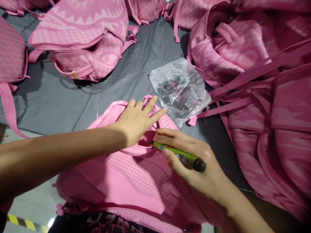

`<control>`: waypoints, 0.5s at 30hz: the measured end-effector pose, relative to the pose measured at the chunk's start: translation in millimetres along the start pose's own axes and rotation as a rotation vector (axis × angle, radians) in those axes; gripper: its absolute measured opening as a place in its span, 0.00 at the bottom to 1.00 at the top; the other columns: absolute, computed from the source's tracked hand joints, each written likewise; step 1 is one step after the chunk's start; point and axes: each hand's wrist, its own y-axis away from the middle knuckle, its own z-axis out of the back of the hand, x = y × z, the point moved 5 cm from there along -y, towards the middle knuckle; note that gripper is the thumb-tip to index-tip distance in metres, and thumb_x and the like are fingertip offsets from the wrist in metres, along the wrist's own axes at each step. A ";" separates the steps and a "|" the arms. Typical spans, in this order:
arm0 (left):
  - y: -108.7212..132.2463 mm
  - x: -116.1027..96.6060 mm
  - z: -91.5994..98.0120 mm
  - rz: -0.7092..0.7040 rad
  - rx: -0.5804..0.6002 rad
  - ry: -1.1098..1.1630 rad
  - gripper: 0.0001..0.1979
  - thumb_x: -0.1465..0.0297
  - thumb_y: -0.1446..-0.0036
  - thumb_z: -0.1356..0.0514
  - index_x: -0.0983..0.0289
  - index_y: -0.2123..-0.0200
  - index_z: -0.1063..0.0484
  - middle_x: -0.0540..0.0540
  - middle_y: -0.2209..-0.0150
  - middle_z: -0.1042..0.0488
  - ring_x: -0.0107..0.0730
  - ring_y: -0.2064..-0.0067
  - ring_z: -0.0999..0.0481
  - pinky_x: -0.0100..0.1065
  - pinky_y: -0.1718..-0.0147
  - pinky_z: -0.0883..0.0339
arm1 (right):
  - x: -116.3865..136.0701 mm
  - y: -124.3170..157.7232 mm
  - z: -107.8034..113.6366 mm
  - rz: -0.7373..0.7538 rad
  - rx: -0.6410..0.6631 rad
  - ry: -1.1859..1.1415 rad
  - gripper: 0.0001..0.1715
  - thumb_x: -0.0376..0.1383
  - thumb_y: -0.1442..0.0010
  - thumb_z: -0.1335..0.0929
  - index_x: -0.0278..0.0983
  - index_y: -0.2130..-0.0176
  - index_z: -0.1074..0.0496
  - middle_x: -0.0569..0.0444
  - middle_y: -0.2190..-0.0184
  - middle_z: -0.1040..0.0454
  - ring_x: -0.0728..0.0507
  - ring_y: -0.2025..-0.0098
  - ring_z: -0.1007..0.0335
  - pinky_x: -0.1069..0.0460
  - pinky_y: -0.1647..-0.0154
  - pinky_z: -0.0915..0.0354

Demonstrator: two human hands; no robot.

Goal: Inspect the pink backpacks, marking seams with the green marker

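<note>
A pink backpack (126,174) lies back-side up at the near edge of the table, its perforated padding facing me. My left hand (137,119) rests flat on its top near the carry handle, fingers spread and open. My right hand (191,161) grips a green tool with a black end (181,154), its tip pressed at the seam just under my left hand.
A crumpled clear plastic bag (179,87) with dark small parts lies just beyond the backpack. More pink backpacks (82,42) are piled at the far left, and another pile of backpacks (262,97) with loose straps rises at the right. A dark grey table cover (60,97) shows between them.
</note>
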 end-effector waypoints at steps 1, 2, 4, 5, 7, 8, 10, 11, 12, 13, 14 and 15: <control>-0.1 0.5 -0.6 0.006 -0.001 0.007 0.48 0.66 0.44 0.38 0.57 0.28 0.63 0.67 0.27 0.65 0.60 0.40 0.36 0.50 0.48 0.41 | 2.9 -1.2 9.3 0.011 -0.024 0.015 0.09 0.30 0.35 0.35 0.37 0.56 0.25 0.50 0.53 0.23 0.45 0.48 0.27 0.51 0.47 0.31; -0.1 0.9 -1.2 0.011 -0.003 0.015 0.48 0.65 0.44 0.37 0.57 0.28 0.63 0.67 0.27 0.65 0.60 0.40 0.36 0.49 0.48 0.41 | 6.7 -1.2 18.8 0.022 -0.068 0.047 0.10 0.30 0.35 0.35 0.37 0.56 0.26 0.50 0.55 0.23 0.45 0.50 0.27 0.51 0.48 0.31; -0.2 1.7 -2.3 0.011 -0.014 0.035 0.49 0.64 0.45 0.37 0.58 0.28 0.63 0.67 0.27 0.65 0.61 0.36 0.40 0.50 0.46 0.42 | 15.8 1.8 32.8 0.045 -0.158 0.132 0.09 0.30 0.36 0.36 0.37 0.57 0.27 0.50 0.59 0.24 0.45 0.54 0.26 0.51 0.52 0.32; -0.4 2.0 -2.9 0.008 -0.021 0.043 0.49 0.63 0.45 0.36 0.59 0.28 0.62 0.67 0.27 0.66 0.62 0.34 0.44 0.51 0.45 0.43 | 19.1 3.8 34.1 0.043 -0.163 0.181 0.10 0.31 0.36 0.36 0.37 0.56 0.28 0.50 0.62 0.24 0.45 0.59 0.26 0.51 0.56 0.32; -1.2 2.6 -4.2 0.004 -0.025 0.054 0.51 0.62 0.46 0.35 0.59 0.28 0.63 0.67 0.27 0.67 0.64 0.31 0.51 0.52 0.43 0.45 | 18.8 6.3 22.1 -0.013 -0.043 0.306 0.17 0.33 0.37 0.37 0.36 0.49 0.30 0.54 0.72 0.26 0.47 0.73 0.29 0.52 0.71 0.35; -1.8 2.9 -4.9 0.006 -0.023 0.055 0.52 0.61 0.47 0.35 0.60 0.28 0.63 0.67 0.27 0.68 0.64 0.30 0.53 0.53 0.42 0.46 | 15.1 7.3 10.2 -0.061 0.064 0.361 0.22 0.33 0.38 0.37 0.35 0.45 0.32 0.57 0.78 0.29 0.47 0.79 0.33 0.53 0.77 0.41; -2.9 3.5 -5.8 0.011 -0.018 0.052 0.53 0.60 0.47 0.34 0.60 0.28 0.64 0.67 0.27 0.69 0.64 0.30 0.55 0.52 0.42 0.46 | 4.3 10.1 -16.6 -0.169 0.273 0.413 0.27 0.30 0.42 0.37 0.35 0.43 0.34 0.62 0.83 0.34 0.48 0.84 0.40 0.53 0.81 0.51; -3.4 3.9 -6.1 0.017 -0.016 0.050 0.53 0.60 0.48 0.34 0.61 0.28 0.64 0.66 0.27 0.70 0.63 0.30 0.55 0.52 0.42 0.45 | 0.0 11.9 -28.8 -0.206 0.347 0.395 0.24 0.28 0.44 0.36 0.35 0.47 0.31 0.62 0.84 0.35 0.48 0.84 0.40 0.53 0.81 0.53; -3.6 4.6 -6.6 0.027 -0.014 0.047 0.53 0.61 0.48 0.34 0.61 0.28 0.64 0.66 0.27 0.70 0.63 0.30 0.54 0.51 0.43 0.44 | -2.7 14.0 -39.3 -0.229 0.401 0.345 0.18 0.27 0.46 0.36 0.36 0.55 0.30 0.61 0.83 0.34 0.49 0.83 0.39 0.53 0.79 0.53; -3.7 5.5 -7.1 0.037 -0.017 0.046 0.53 0.61 0.48 0.34 0.61 0.28 0.64 0.65 0.27 0.70 0.63 0.30 0.53 0.51 0.44 0.44 | -4.2 16.4 -47.5 -0.243 0.440 0.284 0.12 0.26 0.46 0.36 0.36 0.61 0.31 0.60 0.81 0.33 0.49 0.81 0.39 0.54 0.78 0.52; -3.7 6.4 -7.5 0.044 -0.025 0.045 0.52 0.62 0.47 0.35 0.61 0.28 0.63 0.65 0.27 0.70 0.63 0.31 0.52 0.50 0.45 0.43 | -4.8 18.8 -53.2 -0.253 0.469 0.232 0.08 0.25 0.46 0.37 0.36 0.65 0.33 0.59 0.80 0.32 0.50 0.80 0.38 0.54 0.78 0.51; -3.7 7.3 -7.9 0.045 -0.039 0.044 0.51 0.62 0.47 0.35 0.61 0.28 0.63 0.65 0.27 0.70 0.63 0.31 0.51 0.50 0.45 0.42 | -5.3 20.9 -56.6 -0.263 0.498 0.199 0.07 0.25 0.45 0.37 0.37 0.67 0.35 0.59 0.79 0.31 0.50 0.80 0.38 0.54 0.77 0.51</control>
